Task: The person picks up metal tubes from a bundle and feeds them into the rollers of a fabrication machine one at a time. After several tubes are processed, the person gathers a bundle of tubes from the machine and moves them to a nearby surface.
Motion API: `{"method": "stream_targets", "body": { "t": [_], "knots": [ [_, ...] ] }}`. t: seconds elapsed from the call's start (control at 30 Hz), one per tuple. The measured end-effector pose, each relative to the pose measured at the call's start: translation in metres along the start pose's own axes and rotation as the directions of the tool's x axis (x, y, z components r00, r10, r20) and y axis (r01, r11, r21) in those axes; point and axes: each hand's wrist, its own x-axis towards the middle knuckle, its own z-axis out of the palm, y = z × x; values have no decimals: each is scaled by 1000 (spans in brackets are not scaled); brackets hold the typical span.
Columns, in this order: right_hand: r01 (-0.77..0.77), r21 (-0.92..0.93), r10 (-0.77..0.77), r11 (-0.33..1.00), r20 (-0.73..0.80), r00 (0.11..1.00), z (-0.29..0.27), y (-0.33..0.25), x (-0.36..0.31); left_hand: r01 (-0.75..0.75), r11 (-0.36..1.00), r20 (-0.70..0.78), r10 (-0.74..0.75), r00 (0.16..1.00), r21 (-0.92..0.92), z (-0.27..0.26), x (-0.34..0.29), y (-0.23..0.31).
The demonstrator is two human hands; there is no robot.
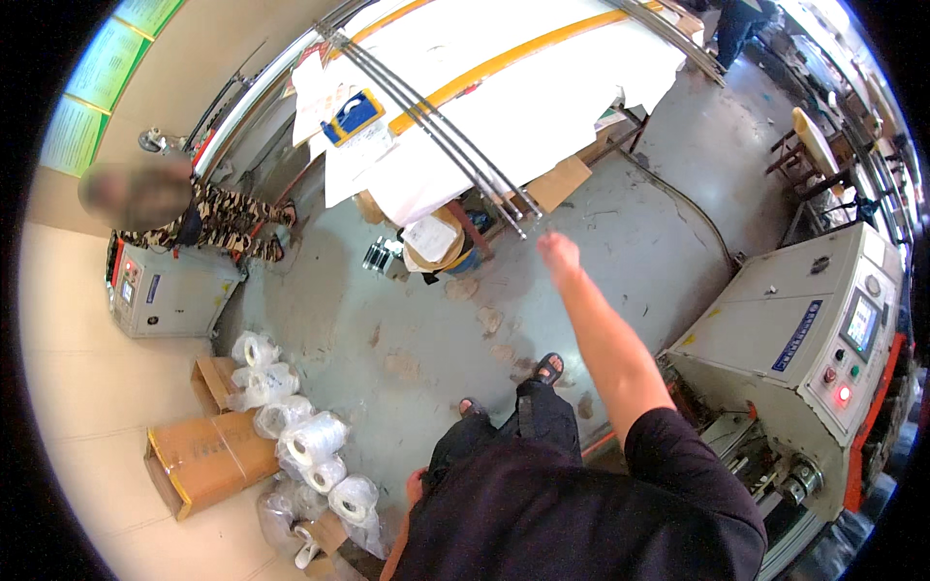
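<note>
My right arm is stretched forward, and my right hand point(559, 256) is level with the near ends of several long thin metal rods point(455, 150). Its fingers look curled; whether anything is in them is too small to make out. The rods lie across a table spread with white sheets point(542, 126), their tips jutting past its near edge. Low at my left side, my left hand point(416, 486) shows only in part beside my dark trousers, its fingers mostly hidden. A blue and yellow tool or holder point(353, 117) sits on the table's left part.
At right stands a grey machine cabinet point(775, 300) with a screen and a lit red button. Clear plastic-wrapped rolls point(312, 441) and a cardboard box point(218, 455) are on the floor at left. Another person point(208, 215) is by a second cabinet point(179, 290). A bucket point(436, 242) stands below the table edge.
</note>
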Motion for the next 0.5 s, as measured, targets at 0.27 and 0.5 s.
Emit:
{"method": "stream_targets", "body": {
  "t": [0.27,0.5],
  "knots": [
    [-438,-301,361,847,-279,890,-175,120,-235,189,971,114,-207,972,149,31,95,54],
    [-593,-264,462,761,-422,780,-326,173,-310,163,970,177,-195,965,182,53,194,124]
  ]
}}
